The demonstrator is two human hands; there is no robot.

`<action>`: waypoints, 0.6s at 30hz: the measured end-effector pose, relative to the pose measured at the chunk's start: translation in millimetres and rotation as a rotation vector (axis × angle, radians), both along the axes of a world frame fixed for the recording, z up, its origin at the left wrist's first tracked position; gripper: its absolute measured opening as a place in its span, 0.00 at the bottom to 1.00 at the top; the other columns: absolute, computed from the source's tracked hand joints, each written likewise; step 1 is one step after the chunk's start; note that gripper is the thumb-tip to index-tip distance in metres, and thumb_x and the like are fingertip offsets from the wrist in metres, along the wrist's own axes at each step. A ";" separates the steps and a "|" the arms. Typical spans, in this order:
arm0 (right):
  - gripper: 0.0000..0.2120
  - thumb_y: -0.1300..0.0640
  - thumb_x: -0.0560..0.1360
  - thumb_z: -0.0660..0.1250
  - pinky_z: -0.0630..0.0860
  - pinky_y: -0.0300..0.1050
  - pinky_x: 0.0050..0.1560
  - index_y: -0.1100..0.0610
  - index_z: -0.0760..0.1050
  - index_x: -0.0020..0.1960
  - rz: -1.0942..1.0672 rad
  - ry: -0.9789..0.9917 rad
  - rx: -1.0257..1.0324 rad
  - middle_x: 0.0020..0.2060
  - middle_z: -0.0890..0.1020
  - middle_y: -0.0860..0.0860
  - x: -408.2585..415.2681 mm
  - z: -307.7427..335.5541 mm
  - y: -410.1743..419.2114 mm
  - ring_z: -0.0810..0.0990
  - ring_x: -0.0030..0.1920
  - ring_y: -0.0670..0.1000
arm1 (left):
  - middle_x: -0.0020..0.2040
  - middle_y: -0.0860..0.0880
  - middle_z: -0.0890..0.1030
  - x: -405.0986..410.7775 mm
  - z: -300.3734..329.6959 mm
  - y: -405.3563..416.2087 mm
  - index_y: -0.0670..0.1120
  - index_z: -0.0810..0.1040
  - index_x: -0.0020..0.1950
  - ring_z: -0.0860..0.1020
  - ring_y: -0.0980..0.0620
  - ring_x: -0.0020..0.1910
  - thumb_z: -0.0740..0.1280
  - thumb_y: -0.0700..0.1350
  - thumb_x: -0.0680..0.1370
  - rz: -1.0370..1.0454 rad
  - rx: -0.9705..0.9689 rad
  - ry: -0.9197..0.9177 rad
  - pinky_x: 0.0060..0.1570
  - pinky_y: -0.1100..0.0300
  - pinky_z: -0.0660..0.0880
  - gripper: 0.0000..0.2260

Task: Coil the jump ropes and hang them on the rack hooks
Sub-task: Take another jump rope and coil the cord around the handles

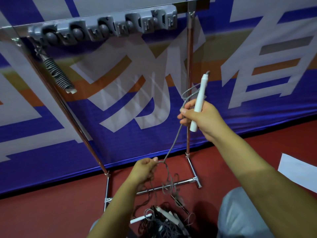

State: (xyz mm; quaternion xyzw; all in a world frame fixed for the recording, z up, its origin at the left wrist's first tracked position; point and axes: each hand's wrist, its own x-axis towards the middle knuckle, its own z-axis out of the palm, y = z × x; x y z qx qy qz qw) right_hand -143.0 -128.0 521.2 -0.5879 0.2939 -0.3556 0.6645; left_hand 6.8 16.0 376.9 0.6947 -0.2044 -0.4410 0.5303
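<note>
A red floor [51,208] meets a blue and white banner [120,134]. The right hand [202,117] grips a white handle [199,103]. Its gray rope [173,145] runs down to the left hand [144,170], which pinches it. More ropes [163,224] lie below that hand. Above stands the rack [103,28].

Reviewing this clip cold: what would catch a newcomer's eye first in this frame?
Probably the white handle held up at centre right in the right hand, its grey cord running down to the left hand, which pinches it low in the middle. Next, the grey hook strip along the rack's top bar, with one coiled rope hanging at its left end. A tangled pile of ropes lies on the red floor below.
</note>
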 end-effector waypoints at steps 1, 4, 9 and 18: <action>0.06 0.66 0.75 0.67 0.80 0.43 0.36 0.58 0.72 0.44 -0.031 0.004 0.004 0.34 0.82 0.57 -3.1 -2.1 -4.4 0.80 0.29 0.48 | 0.23 0.51 0.64 7.4 -1.2 0.1 0.43 0.68 0.35 0.59 0.57 0.19 0.62 0.43 0.81 0.070 0.025 0.013 0.21 0.66 0.59 0.14; 0.08 0.67 0.76 0.66 0.80 0.41 0.34 0.57 0.71 0.42 -0.174 -0.029 0.016 0.31 0.80 0.55 -16.2 -6.0 -21.7 0.79 0.26 0.46 | 0.19 0.52 0.64 37.3 -7.1 9.4 0.44 0.68 0.35 0.59 0.58 0.16 0.62 0.41 0.81 0.326 0.107 0.111 0.20 0.69 0.60 0.14; 0.08 0.67 0.77 0.65 0.78 0.40 0.34 0.57 0.70 0.42 -0.358 -0.003 0.001 0.29 0.79 0.54 -41.6 -12.0 -52.9 0.77 0.24 0.43 | 0.19 0.51 0.67 80.3 -9.5 33.9 0.45 0.68 0.39 0.64 0.60 0.15 0.56 0.38 0.83 0.751 -0.115 0.678 0.21 0.71 0.70 0.13; 0.04 0.65 0.75 0.68 0.82 0.49 0.37 0.64 0.73 0.46 0.082 0.511 0.134 0.41 0.78 0.58 3.5 -65.8 -12.4 0.81 0.39 0.50 | 0.38 0.38 0.80 27.3 104.2 -11.2 0.33 0.72 0.56 0.81 0.48 0.37 0.58 0.30 0.76 0.296 -0.374 0.924 0.33 0.47 0.81 0.09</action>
